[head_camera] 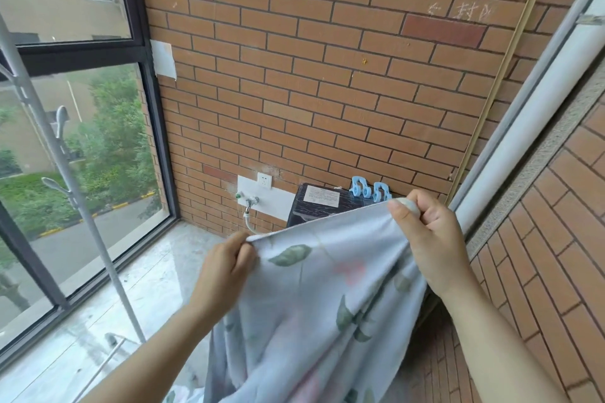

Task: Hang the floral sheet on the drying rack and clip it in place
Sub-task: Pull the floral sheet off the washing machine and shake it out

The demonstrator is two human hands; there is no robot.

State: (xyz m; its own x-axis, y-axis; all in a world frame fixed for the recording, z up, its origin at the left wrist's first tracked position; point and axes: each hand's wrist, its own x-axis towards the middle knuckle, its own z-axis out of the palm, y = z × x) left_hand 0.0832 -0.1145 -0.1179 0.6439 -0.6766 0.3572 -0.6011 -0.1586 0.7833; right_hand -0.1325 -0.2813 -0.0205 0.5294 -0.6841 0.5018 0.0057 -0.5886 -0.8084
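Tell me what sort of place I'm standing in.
Probably an enclosed balcony used for laundry: a brick wall, a big dark-framed window over trees and a road, a wall tap with a hose, and a metal drying rack at the left.

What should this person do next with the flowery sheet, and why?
Probably swing it left onto the drying rack: the left hand and right hand pinch the top edge of the floral sheet, stretched between them, the rack stands at left without cloth, and the blue clips wait unused on the dark cabinet behind.
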